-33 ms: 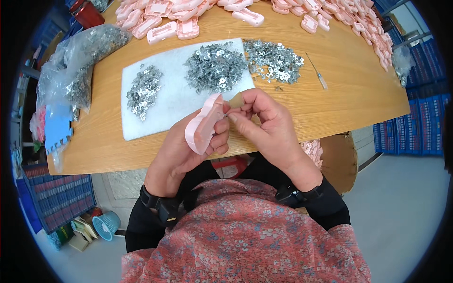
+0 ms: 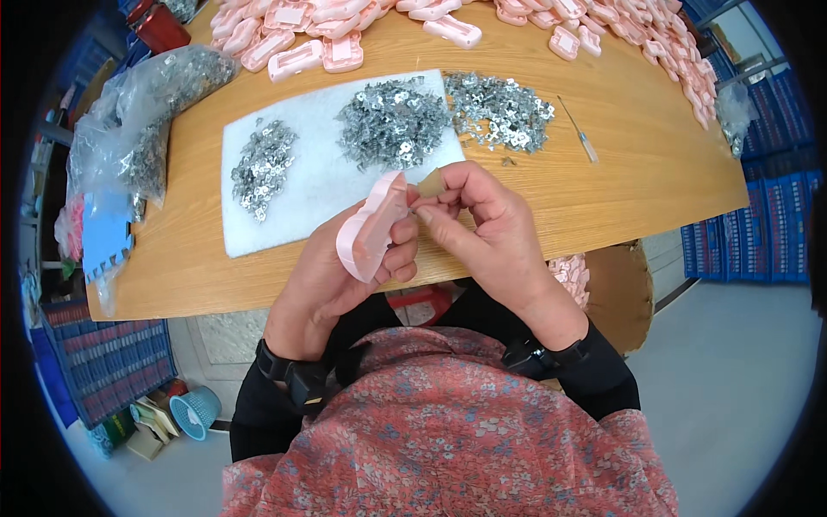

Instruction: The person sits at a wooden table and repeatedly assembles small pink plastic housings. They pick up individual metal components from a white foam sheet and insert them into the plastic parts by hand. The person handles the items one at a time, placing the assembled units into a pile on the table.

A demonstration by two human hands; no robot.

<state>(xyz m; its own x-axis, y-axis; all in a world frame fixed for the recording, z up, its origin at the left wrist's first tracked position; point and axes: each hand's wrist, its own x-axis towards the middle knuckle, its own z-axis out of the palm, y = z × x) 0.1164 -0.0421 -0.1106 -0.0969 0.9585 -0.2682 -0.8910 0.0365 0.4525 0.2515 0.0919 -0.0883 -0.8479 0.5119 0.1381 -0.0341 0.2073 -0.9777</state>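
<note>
My left hand [image 2: 323,271] is closed around a pink plastic shell [image 2: 366,237], tilted on its edge with its hollow side turned right. At the shell's upper right edge, my right hand [image 2: 487,220] has thumb and fingers pinched together. What sits in that pinch is too small and too hidden to name. A tan covering [image 2: 431,183] shows at the tip of my right index finger. Behind my hands lies a white foam sheet [image 2: 310,228], bearing a small heap of metal clips [image 2: 263,168] and a larger heap [image 2: 394,122].
More metal clips [image 2: 504,112] lie on the wooden table [image 2: 637,172], near a thin screwdriver [image 2: 579,131]. Pink shells [image 2: 345,52] are piled along the far edge. Plastic bags of metal parts [image 2: 142,146] stand left. Below the right side is a cardboard box [image 2: 620,297].
</note>
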